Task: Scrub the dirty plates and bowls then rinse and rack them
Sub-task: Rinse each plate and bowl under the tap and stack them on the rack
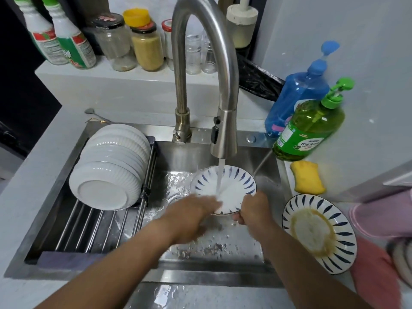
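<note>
At the centre of the frame we are holding a small plate [231,186] with blue dashes round its rim under the tap [223,134], and water is running down onto its white middle. Our right hand [253,210] is gripping the plate's lower right edge, fingers curled beneath it. Our left hand [191,212] is lying across the plate's lower left edge; it is blurred, so we cannot tell how far its fingers are bent or whether they are gripping. The plate is sitting above the wet floor of the sink [223,246].

At the left of the frame a row of white ribbed bowls [111,166] is leaning on the bar rack [93,228] laid over the sink. At the lower right, on the desk [276,288], a second plate [318,233] with the same blue pattern is lying flat, brownish residue ringing its centre. Just above it a yellow sponge [308,177] is resting, with a green soap bottle [312,128] and a blue soap bottle [296,101] behind it.
</note>
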